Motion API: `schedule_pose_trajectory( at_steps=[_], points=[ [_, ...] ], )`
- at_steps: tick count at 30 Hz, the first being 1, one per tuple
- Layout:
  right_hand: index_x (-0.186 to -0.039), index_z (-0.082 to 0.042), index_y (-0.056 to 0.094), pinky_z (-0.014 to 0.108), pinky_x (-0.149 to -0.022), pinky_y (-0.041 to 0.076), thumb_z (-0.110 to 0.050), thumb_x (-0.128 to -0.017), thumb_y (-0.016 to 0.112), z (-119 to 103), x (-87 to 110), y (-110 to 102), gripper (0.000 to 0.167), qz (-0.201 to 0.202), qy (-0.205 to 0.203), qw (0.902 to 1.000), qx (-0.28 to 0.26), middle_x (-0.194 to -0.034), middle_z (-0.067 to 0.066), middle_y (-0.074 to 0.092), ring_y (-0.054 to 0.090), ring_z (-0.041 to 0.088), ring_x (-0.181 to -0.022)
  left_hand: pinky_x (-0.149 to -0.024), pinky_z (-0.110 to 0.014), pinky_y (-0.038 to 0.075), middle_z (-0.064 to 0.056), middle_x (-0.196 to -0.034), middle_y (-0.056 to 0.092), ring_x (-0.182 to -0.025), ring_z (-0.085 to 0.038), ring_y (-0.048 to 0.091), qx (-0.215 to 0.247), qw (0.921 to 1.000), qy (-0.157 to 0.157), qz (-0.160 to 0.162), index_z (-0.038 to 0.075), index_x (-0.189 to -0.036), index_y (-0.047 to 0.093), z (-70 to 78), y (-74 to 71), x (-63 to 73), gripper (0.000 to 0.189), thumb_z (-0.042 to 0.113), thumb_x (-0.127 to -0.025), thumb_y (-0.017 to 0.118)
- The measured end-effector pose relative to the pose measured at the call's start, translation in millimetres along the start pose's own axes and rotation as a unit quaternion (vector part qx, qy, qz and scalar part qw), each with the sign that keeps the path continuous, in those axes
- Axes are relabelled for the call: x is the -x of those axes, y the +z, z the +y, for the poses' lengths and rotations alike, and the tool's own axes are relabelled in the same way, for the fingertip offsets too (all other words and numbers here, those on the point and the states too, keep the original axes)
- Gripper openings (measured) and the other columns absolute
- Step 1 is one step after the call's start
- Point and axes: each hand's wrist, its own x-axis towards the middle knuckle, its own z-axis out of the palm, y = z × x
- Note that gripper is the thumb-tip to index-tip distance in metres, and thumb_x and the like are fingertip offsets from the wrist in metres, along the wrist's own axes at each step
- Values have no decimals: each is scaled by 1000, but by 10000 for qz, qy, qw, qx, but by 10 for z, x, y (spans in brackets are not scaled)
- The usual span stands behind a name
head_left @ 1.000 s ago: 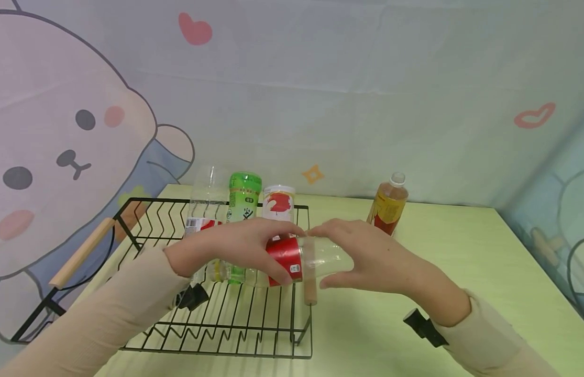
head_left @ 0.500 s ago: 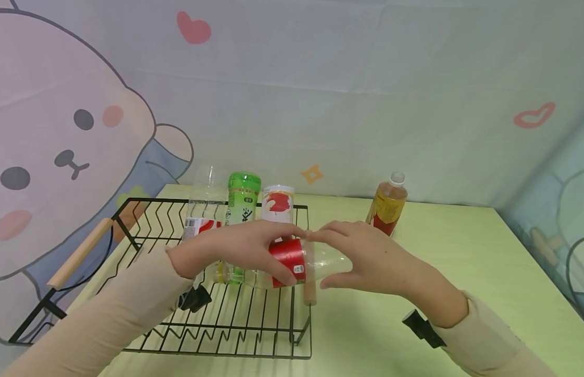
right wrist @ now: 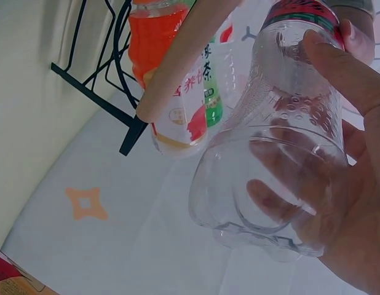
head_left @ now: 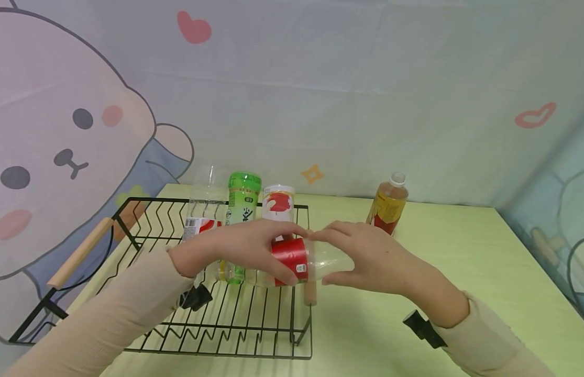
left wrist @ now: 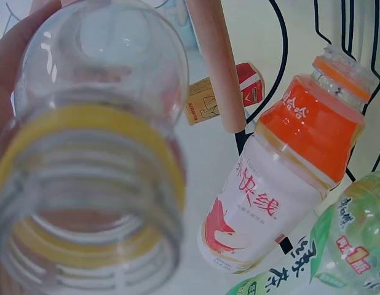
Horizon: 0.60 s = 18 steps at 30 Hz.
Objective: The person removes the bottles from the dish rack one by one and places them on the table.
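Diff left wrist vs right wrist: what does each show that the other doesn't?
Left wrist only: the open mouth and yellow ring of the held bottle.
Right wrist only: that bottle's base and an orange star print.
Both: the held bottle, apple-pictured bottle, green bottle, a wooden handle, part of the yellow-and-red label.

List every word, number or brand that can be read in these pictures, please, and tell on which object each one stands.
"哈哈": white apple-picture bottle, orange part.
"快线": same bottle, white part.
"茶": green tea bottle.
"1": same green tea bottle, red patch.
Other characters on these two are cut off, too small or unclear.
Too small or blurred to read: print on the red-labelled clear bottle, the barcode-labelled clear bottle and the yellow-labelled bottle.
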Motion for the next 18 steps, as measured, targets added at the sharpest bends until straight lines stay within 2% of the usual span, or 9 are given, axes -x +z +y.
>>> schedule_pose_trajectory(
  at_steps=[6,11,18],
  points=[
    [-131,-15,57,38,-84,54,-37,-78,79,12,-1,-4,61,53,-14,10000,17,-119,-1,63,62,18,-103,-74,-28,54,0,-119,53,-106,-20,52,-47,9999,119,16,21,-137,47,-7,-23,13,68,30,-77,79],
    [-129,-13,58,37,-84,54,-35,-77,81,44,13,0,61,213,-37,9997,62,-118,0,63,63,18,-102,-74,-30,54,0,-120,53,-104,-21,54,142,9997,125,136,22,-137,47,-25,-43,39,69,28,-76,80],
    [-128,-10,58,39,-85,53,-34,-77,81,106,58,-36,60,380,138,9991,94,-119,1,63,62,19,-105,-73,-31,53,0,-120,54,-100,-22,55,69,9994,-22,341,23,-142,42,-63,-89,88,79,33,-74,82]
  ],
)
